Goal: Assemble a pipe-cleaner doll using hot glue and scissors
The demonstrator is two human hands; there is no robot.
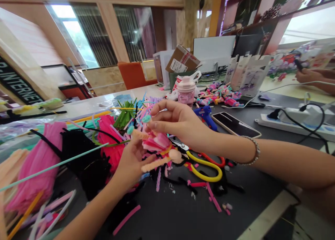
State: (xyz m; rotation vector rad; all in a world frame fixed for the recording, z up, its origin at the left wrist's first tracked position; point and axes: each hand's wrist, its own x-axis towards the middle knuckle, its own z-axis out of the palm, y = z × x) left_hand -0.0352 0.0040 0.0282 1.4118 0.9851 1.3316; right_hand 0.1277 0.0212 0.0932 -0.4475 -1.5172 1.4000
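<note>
Between my hands is a small pipe-cleaner doll [158,142] with a pink skirt, peach limbs, a round peach head and teal tips on its legs. It lies tilted, with the head toward the lower right. My left hand [131,163] is closed around its side and legs from below. From above, my right hand [174,123] pinches near one teal tip [146,119]; the fingertips partly cover what they grip. Just under the doll lie scissors with yellow handles [208,177]. A red-handled tool [214,161] is beside them, partly hidden.
Bundles of pink [44,163] and black pipe cleaners [83,159] lie at left. Behind my right hand are a blue glue gun [206,117], a phone [235,125] and a pink jar [185,91]. A power strip [293,123] stands right; another person's hand [311,76] is beyond it.
</note>
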